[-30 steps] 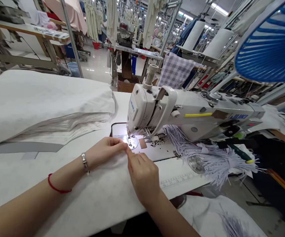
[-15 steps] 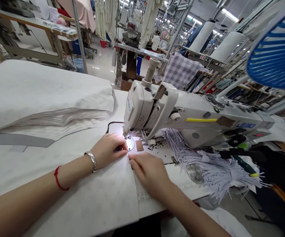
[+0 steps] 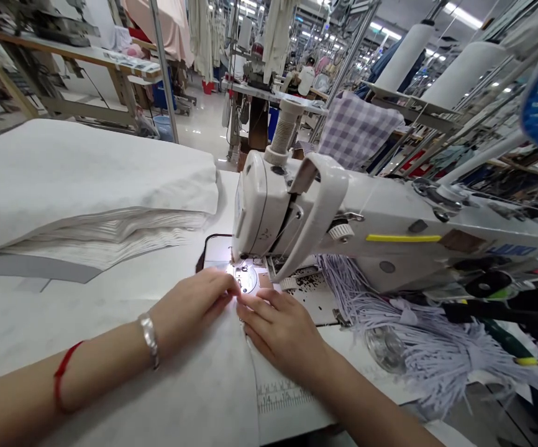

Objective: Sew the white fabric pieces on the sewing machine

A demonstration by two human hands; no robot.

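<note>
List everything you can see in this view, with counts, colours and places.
JUKI sewing machine: 1, white, right of centre on the table
Folded fabric stack: 1, white, left on the table
Fabric piece: 1, white, under the hands
Needle plate: 1, silver, under the machine's head
Cord bundle: 1, pale lilac, hanging right of the machine
Thread cones: 2, white, upper right
Checked cloth: 1, lilac and white, behind the machine
Left hand: 1, beside the needle plate
Right hand: 1, on the fabric piece
Bangle: 1, silver, left wrist
String bracelet: 1, red, left wrist
</note>
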